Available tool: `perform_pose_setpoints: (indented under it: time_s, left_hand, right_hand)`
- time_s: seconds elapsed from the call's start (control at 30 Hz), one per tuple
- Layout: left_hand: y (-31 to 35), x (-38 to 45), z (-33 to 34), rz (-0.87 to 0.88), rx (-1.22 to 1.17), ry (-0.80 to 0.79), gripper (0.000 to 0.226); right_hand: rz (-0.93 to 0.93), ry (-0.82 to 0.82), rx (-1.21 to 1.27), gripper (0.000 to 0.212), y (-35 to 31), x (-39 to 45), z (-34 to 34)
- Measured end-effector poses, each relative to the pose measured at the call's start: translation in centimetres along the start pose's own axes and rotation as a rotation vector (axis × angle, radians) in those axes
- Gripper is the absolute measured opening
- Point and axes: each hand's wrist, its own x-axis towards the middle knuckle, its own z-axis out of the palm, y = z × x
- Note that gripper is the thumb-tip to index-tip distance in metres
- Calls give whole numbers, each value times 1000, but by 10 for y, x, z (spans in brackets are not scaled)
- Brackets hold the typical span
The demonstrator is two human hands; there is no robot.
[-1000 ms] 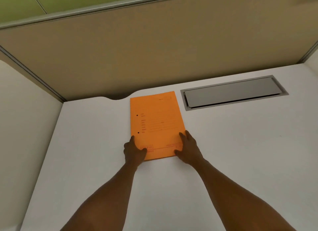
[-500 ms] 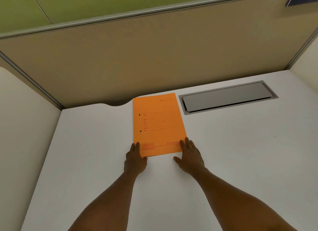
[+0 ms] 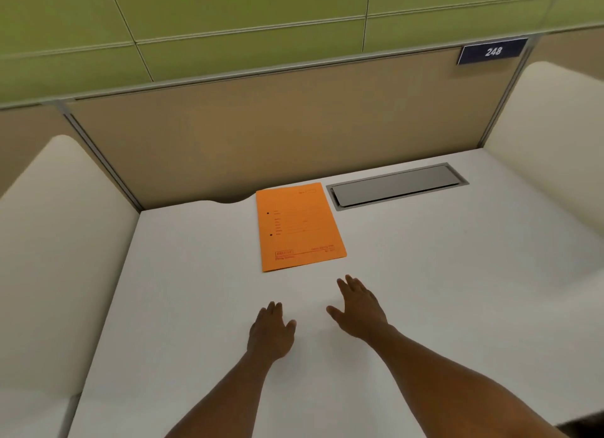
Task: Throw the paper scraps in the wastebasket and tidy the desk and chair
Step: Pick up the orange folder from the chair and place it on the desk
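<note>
Near the back edge of the white desk (image 3: pixel 457 290), just left of the grey cable hatch (image 3: pixel 397 185), an orange file folder (image 3: pixel 299 227) lies flat, its long sides roughly square with the desk and its top edge close to the beige partition (image 3: pixel 261 137). Both hands are nearer the person than the folder and clear of it: the left hand (image 3: pixel 271 331) is open, palm down, fingers together, and the right hand (image 3: pixel 358 307) is open with fingers loosely spread. Neither holds anything; whether they touch the desk or hover just over it cannot be told.

No paper scraps, wastebasket or chair show in this view, so the desk part of the tidying looks close to done. To finish it well, the folder's edge should sit parallel to the hatch and not overlap it; a light nudge with flat fingertips at the near corners would do that without creasing the card. After that, the likely need is to look down and around for scraps and the chair, which lie outside what is visible.
</note>
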Motion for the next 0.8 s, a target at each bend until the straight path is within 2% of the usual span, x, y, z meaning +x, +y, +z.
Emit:
perform_pose_setpoints:
  time_s: [0.13,0.5,0.8]
  left_hand:
    - [2,-58,3,112,65,96,60]
    - [20,-207,25,249,81,125,63]
    - [103,-272,56,459,108,146,61]
  right_hand:
    - [-9,69,7,76,-10,-66,-2]
    - [22,197,25,76,-11,-224,-2]
    - [149,367,72,72,41,-326,-35]
